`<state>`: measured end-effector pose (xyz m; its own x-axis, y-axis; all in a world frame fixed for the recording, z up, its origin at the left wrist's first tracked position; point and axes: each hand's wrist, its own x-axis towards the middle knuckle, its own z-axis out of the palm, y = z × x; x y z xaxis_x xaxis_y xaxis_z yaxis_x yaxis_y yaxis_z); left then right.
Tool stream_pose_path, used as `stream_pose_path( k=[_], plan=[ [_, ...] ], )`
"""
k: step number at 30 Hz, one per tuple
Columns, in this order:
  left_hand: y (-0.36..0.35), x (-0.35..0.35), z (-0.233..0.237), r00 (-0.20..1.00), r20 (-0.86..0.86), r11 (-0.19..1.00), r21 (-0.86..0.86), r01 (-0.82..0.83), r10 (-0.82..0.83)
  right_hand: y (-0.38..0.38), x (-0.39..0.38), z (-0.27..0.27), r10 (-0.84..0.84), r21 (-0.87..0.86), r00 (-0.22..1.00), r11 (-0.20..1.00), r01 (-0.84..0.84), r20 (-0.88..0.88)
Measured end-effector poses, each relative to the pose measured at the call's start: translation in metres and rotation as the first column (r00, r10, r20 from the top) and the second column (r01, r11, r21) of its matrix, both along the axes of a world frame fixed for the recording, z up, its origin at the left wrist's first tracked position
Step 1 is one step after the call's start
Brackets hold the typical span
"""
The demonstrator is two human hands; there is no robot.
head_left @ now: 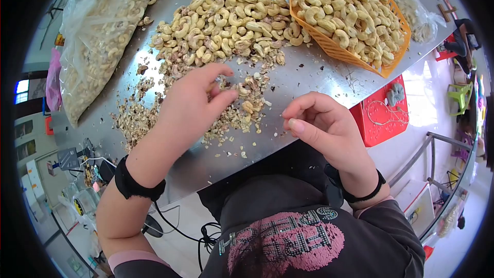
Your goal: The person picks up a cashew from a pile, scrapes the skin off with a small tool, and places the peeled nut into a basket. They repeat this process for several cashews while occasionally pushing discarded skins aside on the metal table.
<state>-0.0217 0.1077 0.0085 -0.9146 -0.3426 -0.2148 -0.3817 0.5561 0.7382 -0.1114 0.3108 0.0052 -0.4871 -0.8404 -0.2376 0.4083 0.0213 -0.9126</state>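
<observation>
My left hand (190, 103) hovers over the near side of the cashew pile, its thumb and index finger apart and the other fingers curled. No nut shows between those fingertips. Below it lie skin flakes and broken bits (234, 118) with a few cashews (248, 106) among them. My right hand (327, 126) is held above the table's near edge, thumb and index fingertips drawn together; anything pinched there is too small to make out. Beyond both hands spreads a heap of cashews (221, 25), some with reddish-brown skin patches.
An orange plastic basket (337, 51) full of pale cashews stands at the back right of the metal table (303, 80). A large clear bag of cashews (98, 46) lies at the left. A red stool (383, 118) with a cord on it stands beyond the right edge.
</observation>
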Motion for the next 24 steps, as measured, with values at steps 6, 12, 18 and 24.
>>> stream_pose_path(
  k=[6,12,18,24],
  plan=[
    [0.009,-0.005,0.003,0.99,0.093,0.975,-0.183,0.122,-0.106,0.002,0.002,-0.001,-0.012,0.0,1.0,1.0,0.012,-0.007],
    [0.005,0.002,-0.006,0.989,0.012,0.947,-0.289,0.142,-0.145,0.001,0.004,-0.003,-0.005,0.029,1.0,1.0,0.005,-0.026],
    [0.013,0.011,0.015,1.0,-0.009,1.0,-0.011,-0.008,0.008,-0.003,0.01,-0.008,0.021,0.033,0.999,0.999,-0.019,-0.047],
    [0.032,0.031,0.038,0.985,-0.154,0.994,0.06,0.09,-0.08,-0.021,0.035,-0.009,0.072,-0.162,0.972,0.986,-0.036,0.223]
  ],
)
